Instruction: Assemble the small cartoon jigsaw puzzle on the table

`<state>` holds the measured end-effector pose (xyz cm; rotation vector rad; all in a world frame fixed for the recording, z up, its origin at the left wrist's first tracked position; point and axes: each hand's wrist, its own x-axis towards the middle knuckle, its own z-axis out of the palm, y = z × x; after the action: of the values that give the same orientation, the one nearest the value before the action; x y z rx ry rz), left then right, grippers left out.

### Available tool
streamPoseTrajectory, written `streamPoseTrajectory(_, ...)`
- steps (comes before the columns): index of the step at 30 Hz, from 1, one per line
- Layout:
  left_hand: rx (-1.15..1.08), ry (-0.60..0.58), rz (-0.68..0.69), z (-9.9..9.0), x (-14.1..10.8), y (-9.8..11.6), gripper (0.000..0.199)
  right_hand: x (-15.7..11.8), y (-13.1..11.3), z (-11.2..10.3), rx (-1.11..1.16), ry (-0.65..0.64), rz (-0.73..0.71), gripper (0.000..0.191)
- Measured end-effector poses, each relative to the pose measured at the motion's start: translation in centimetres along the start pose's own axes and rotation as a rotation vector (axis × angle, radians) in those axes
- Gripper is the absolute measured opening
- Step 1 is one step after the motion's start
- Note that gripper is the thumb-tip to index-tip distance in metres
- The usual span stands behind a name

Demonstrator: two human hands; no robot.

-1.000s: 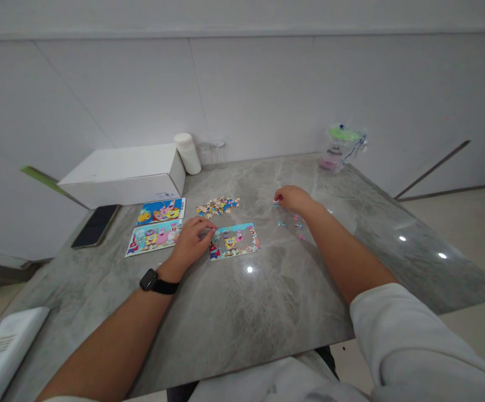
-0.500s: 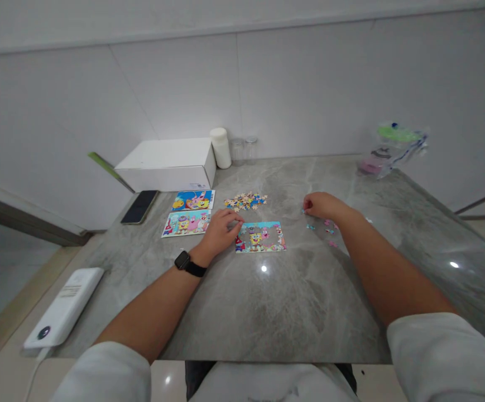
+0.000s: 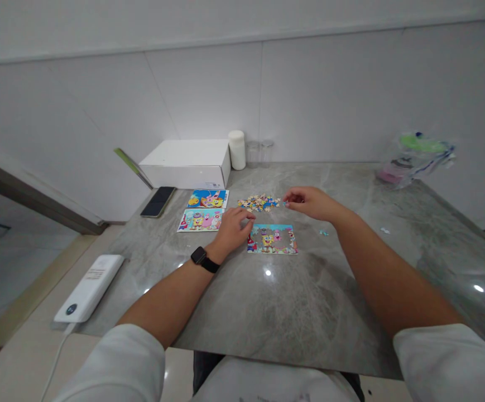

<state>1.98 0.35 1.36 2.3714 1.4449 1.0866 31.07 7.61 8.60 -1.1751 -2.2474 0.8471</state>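
A partly filled jigsaw puzzle (image 3: pixel 272 247) with cartoon figures lies flat, with gaps of bare grey in its middle. My left hand (image 3: pixel 234 228) rests at its upper left edge, fingers loosely bent, thumb a little apart, holding nothing that I can see. My right hand (image 3: pixel 309 203) is up and right of the puzzle, thumb and fingertips pinched on a small bluish puzzle piece (image 3: pixel 285 204). Beside those fingertips is a heap of loose puzzle pieces (image 3: pixel 259 203). A few light blue pieces (image 3: pixel 323 233) lie under the right forearm.
Two cartoon picture cards (image 3: pixel 202 221) lie left of my left hand, near a phone (image 3: pixel 158 201). Behind stand a white box (image 3: pixel 187 162), a white bottle (image 3: pixel 237 151) and two glasses (image 3: pixel 266 154). A plastic bag (image 3: pixel 413 159) sits back right; a white power bank (image 3: pixel 89 287) lies front left.
My right hand has moved left, from the loose pieces on the right to the heap's right side. My left hand stays by the puzzle. The view has shifted slightly.
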Motion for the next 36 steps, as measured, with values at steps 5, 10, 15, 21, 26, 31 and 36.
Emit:
streamPoseTrajectory(5,-0.006,-0.001,-0.02,-0.2,0.0,0.3,0.01,1.4,-1.6,4.3,0.147,0.109,-0.066,0.026)
streamPoseTrajectory(10,-0.049,-0.019,-0.02,-0.1,0.0,0.7,0.01,1.1,-1.3,7.9,0.299,0.096,-0.049,0.022)
streamPoseTrajectory(15,-0.133,-0.032,-0.023,0.1,0.1,0.8,0.01,1.2,-1.0,8.9,0.516,0.002,-0.014,0.026)
streamPoseTrajectory(21,-0.197,0.003,-0.01,0.3,0.1,0.7,0.013,1.2,-1.0,9.9,0.518,0.002,0.012,0.023)
streamPoseTrajectory(26,-0.227,-0.004,-0.075,0.5,0.2,0.5,0.01,1.1,-1.2,9.8,0.512,-0.002,0.008,0.017)
streamPoseTrajectory(31,-0.238,-0.021,-0.102,0.4,0.2,0.6,0.014,1.1,-0.8,9.3,0.361,0.12,0.005,0.017)
streamPoseTrajectory(36,-0.247,-0.056,-0.102,0.4,0.2,0.7,0.016,1.0,-1.1,9.5,0.297,0.107,-0.04,0.021)
